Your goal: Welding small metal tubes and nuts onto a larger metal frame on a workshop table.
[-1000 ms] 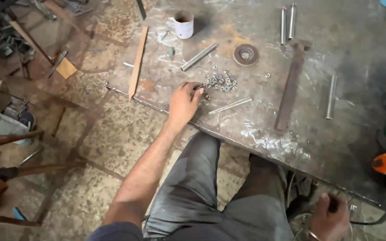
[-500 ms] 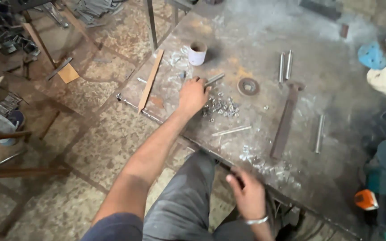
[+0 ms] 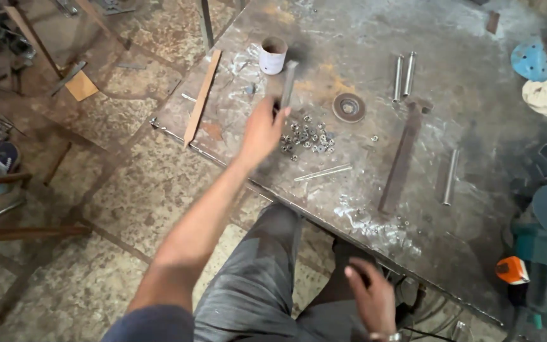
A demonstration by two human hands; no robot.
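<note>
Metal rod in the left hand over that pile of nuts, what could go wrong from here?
1. The left hand grips the metal rod only at its lower end; it might slip and drop.
2. A dropped rod could scatter the loose nuts lying right beside the hand, some toward the table edge.
3. The rod's far end sits close to the white cup; a swing could tip it.

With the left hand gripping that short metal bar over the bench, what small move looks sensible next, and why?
Probably lift the metal bar clear toward the body: the left hand grips only its lower end, right beside the loose nuts and the white cup, which a swing could knock.
</note>
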